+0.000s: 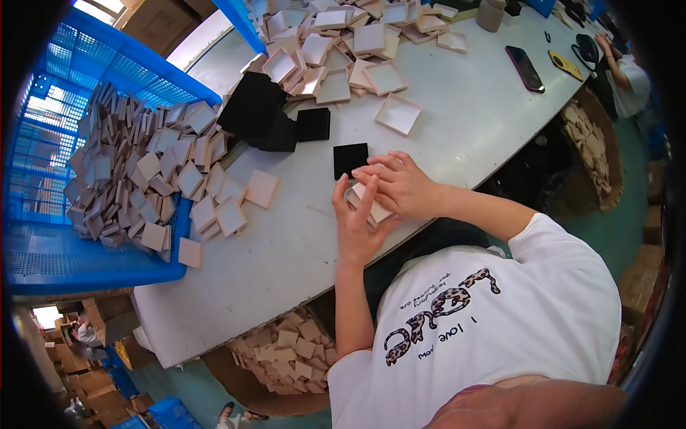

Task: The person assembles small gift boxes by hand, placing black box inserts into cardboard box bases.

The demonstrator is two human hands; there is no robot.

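- White table is running diagonally across, carrying most items.
- Co-worker is sitting farther along the table's edge.
- Blue crate is sitting at the table's left end, holding many shallow trays.
- Bin is standing below the table edge, holding more pale pieces.
- Tray pile is covering the table's far side.
- Black block is lying between crate and pile, tilting.
- Left hand is cupping the held tray, fingers spreading around its edge.
- Right hand is reaching over the same tray, fingers bending across its top; can't tell how tightly it's gripping.
- Phone is lying well apart, toward the co-worker.
- Held tray is sitting between both hands, near the table's edge, partly hidden by fingers.
- Black square is lying flat just beside the right fingertips.
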